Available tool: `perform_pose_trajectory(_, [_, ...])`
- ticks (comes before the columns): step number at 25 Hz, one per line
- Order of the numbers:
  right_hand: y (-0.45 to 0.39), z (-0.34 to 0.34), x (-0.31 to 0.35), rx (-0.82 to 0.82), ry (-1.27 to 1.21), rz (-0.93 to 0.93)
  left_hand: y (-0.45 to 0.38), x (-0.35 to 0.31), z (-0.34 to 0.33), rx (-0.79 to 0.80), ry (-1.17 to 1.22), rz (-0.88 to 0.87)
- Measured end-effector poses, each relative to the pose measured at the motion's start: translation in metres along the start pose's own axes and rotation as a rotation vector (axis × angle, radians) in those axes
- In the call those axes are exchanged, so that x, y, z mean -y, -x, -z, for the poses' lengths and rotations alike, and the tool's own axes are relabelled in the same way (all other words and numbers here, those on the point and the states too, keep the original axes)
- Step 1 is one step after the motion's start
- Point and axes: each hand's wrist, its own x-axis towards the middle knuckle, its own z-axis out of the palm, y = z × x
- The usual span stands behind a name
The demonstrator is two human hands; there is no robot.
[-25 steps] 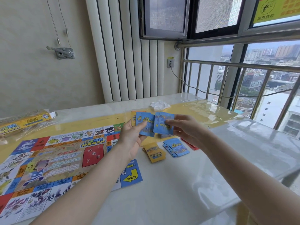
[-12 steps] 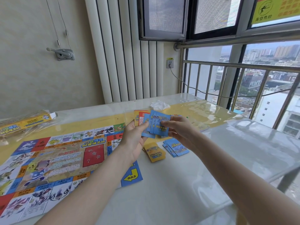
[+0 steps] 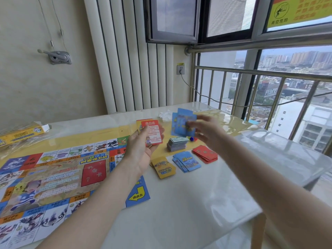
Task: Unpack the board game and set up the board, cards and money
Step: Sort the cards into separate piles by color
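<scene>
- Left hand [image 3: 142, 150] grips red-faced cards [image 3: 152, 132] above the board [image 3: 53, 177].
- Right hand [image 3: 206, 130], held apart from it, pinches blue cards [image 3: 181, 123] over the bench [image 3: 197, 203].

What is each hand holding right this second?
Left hand: grips a small stack of cards, red card on top.
Right hand: pinches a fan of blue cards, slightly blurred.
</scene>
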Motion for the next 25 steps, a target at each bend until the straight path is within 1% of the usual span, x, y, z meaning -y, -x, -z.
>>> perform_pose_trajectory(1, [-0.001, 0.011, 0.007, -0.007, 0.161, -0.002, -0.002, 0.001, 0.002, 0.002, -0.01, 0.014])
perform_pose_trajectory(2, [-0.002, 0.018, 0.009, -0.001, 0.386, -0.031, -0.003, 0.003, 0.002, -0.005, -0.028, 0.039])
perform_pose_trajectory(3, [-0.001, 0.021, 0.005, 0.007, 0.602, -0.07, -0.004, 0.007, 0.002, -0.016, -0.049, 0.072])
perform_pose_trajectory(4, [0.001, 0.02, -0.003, 0.012, 0.766, -0.102, -0.005, 0.011, 0.002, -0.023, -0.072, 0.103])
perform_pose_trajectory(5, [0.002, 0.015, -0.013, 0.025, 0.864, -0.123, -0.004, 0.014, 0.002, -0.022, -0.093, 0.125])
perform_pose_trajectory(7, [0.003, 0.004, -0.03, 0.057, 0.971, -0.118, -0.002, 0.015, 0.0, 0.001, -0.114, 0.143])
perform_pose_trajectory(13, [-0.005, -0.004, -0.052, 0.03, 1.347, 0.08, 0.0, 0.013, 0.01, 0.055, -0.126, 0.163])
perform_pose_trajectory(14, [-0.005, -0.003, -0.053, 0.028, 1.355, 0.11, 0.0, 0.015, 0.012, 0.06, -0.142, 0.171])
perform_pose_trajectory(15, [-0.004, -0.003, -0.052, 0.015, 1.312, 0.151, 0.0, 0.016, 0.013, 0.064, -0.158, 0.18])
perform_pose_trajectory(16, [-0.002, -0.003, -0.048, -0.001, 1.213, 0.197, 0.0, 0.018, 0.012, 0.064, -0.176, 0.191])
perform_pose_trajectory(17, [0.0, -0.003, -0.043, -0.006, 1.057, 0.244, 0.001, 0.018, 0.01, 0.054, -0.186, 0.199])
perform_pose_trajectory(18, [0.001, -0.004, -0.035, 0.021, 0.892, 0.265, 0.001, 0.019, 0.007, 0.04, -0.187, 0.202])
perform_pose_trajectory(20, [0.006, -0.008, -0.024, 0.154, 0.662, 0.214, 0.002, 0.02, 0.0, 0.035, -0.186, 0.203])
perform_pose_trajectory(22, [0.009, -0.011, -0.023, 0.241, 0.601, 0.148, 0.005, 0.021, -0.007, 0.081, -0.189, 0.216])
perform_pose_trajectory(23, [0.008, -0.01, -0.025, 0.239, 0.558, 0.139, 0.006, 0.021, -0.01, 0.108, -0.176, 0.23])
perform_pose_trajectory(25, [0.005, -0.004, -0.027, 0.142, 0.386, 0.12, 0.007, 0.019, -0.01, 0.154, -0.103, 0.258])
